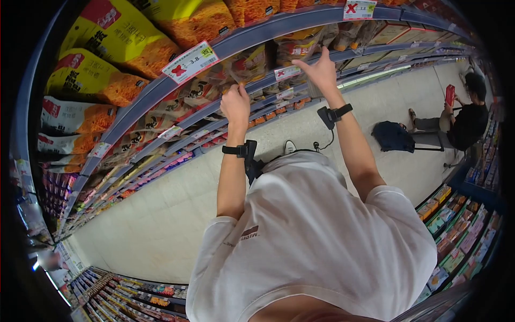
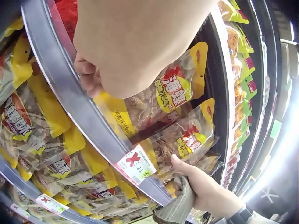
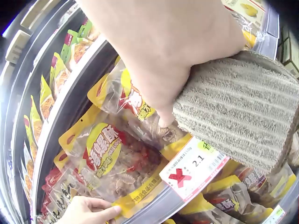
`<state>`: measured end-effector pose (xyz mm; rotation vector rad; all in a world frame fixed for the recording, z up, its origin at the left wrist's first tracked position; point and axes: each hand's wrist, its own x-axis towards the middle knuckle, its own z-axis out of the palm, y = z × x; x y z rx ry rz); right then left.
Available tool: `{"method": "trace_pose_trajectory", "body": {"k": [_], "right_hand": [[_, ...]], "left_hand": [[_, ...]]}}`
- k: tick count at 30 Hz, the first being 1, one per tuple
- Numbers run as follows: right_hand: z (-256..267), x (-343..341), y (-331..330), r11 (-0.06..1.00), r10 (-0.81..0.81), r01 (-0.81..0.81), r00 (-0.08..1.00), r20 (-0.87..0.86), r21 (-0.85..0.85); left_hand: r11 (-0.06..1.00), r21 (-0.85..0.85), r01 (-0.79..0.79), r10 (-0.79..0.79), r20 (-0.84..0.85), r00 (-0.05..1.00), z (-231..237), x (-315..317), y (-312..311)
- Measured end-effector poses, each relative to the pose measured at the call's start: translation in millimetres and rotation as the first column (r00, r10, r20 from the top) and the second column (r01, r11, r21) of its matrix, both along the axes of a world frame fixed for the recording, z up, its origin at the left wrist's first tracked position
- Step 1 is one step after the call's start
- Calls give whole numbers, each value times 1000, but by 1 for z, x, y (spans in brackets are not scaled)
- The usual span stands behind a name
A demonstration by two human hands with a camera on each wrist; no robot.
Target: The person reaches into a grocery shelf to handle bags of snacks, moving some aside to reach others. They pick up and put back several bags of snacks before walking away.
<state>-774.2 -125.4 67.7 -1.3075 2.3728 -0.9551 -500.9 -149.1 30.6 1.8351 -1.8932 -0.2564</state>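
Grey ribbed cloth at shelf edge, clear yellow-ended snack bags, tilted

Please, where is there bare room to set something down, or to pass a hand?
The floor has two bare patches: one between the left arm and the shelves, another between the right arm and the dark blue bag. The shelf is crowded with snack packets up to its edge; whether a hand fits above them, I cannot tell.

Standing on pale aisle floor, wearing white T-shirt and black wrist straps. Reaching left hand to bagged goods at shelf edge, stretching out thumb of right hand near small price tag.
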Motion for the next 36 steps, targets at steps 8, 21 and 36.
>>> {"method": "trace_pose_trajectory", "body": {"k": [8, 21, 36], "right_hand": [[-11, 9, -12, 990, 57, -47, 996, 72, -134], [-29, -27, -25, 957, 233, -206, 964, 124, -202], [-22, -4, -20, 942, 335, -323, 908, 252, -87]], "left_hand": [[998, 65, 25, -21, -50, 999, 5, -2, 23], [845, 137, 517, -348, -593, 726, 46, -85, 3], [979, -169, 111, -135, -138, 981, 33, -98, -8]]}}
